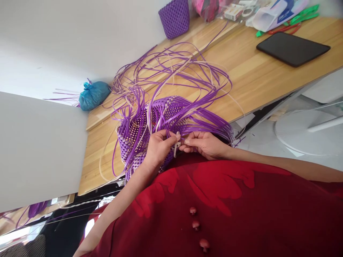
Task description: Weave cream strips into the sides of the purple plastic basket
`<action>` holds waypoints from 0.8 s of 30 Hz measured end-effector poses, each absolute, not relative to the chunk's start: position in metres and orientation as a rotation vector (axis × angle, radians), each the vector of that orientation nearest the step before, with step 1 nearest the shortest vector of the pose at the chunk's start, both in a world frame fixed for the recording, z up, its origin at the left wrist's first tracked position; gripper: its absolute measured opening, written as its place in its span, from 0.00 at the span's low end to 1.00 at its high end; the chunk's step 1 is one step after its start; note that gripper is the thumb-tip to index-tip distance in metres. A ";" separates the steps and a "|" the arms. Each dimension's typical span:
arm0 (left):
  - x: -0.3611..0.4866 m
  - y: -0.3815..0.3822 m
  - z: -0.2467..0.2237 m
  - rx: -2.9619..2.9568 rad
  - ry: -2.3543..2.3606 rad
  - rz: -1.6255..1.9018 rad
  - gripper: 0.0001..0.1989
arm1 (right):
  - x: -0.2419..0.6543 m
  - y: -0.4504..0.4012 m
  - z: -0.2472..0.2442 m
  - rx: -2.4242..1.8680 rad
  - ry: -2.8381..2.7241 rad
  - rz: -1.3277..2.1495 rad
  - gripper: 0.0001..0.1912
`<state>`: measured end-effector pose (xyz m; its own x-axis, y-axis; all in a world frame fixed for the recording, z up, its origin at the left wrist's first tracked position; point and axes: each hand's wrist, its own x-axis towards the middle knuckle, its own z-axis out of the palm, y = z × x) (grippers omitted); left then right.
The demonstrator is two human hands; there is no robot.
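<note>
A half-woven basket (125,142) of purple and cream plastic strips lies against the table's near edge, long loose strips (214,121) trailing from its rim. At its near side, my left hand (162,144) pinches a cream strip (175,150) between thumb and fingers. Just to the right, my right hand (202,143) is closed, thumb against fingertips, close to the same cream loop. A thin purple strip seems to run between the fingertips, but what exactly the right hand grips is too small to make out.
A finished-looking purple basket (174,19) stands at the back. A black tablet (293,48) lies at right, near green-handled tools (305,14) and a white plastic packet (276,16). A tied blue bag (93,95) sits at the left by the wall. Loose strips spread across the wooden table (249,82).
</note>
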<state>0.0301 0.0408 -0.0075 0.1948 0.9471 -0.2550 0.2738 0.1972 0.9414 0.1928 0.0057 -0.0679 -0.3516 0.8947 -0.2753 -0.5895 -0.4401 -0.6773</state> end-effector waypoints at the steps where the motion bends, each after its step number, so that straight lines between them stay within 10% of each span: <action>1: 0.031 0.042 -0.008 1.299 1.314 0.740 0.12 | 0.194 0.006 -0.069 -0.821 -0.671 1.899 0.10; 10: 0.034 0.048 -0.013 1.316 1.313 0.782 0.12 | 0.238 -0.018 -0.031 -1.124 -1.837 0.319 0.11; 18: 0.036 0.044 -0.009 1.339 1.342 0.787 0.12 | 0.205 0.005 -0.040 -0.561 -1.813 1.809 0.16; 24: 0.034 0.045 -0.014 1.415 1.327 0.834 0.11 | 0.220 -0.008 -0.026 -0.708 -1.600 1.687 0.16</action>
<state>0.0345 0.0452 -0.0139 0.1649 0.9766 -0.1380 0.2992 0.0838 0.9505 0.2202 -0.0083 -0.0262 -0.6081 0.7904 0.0743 -0.1160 0.0041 -0.9932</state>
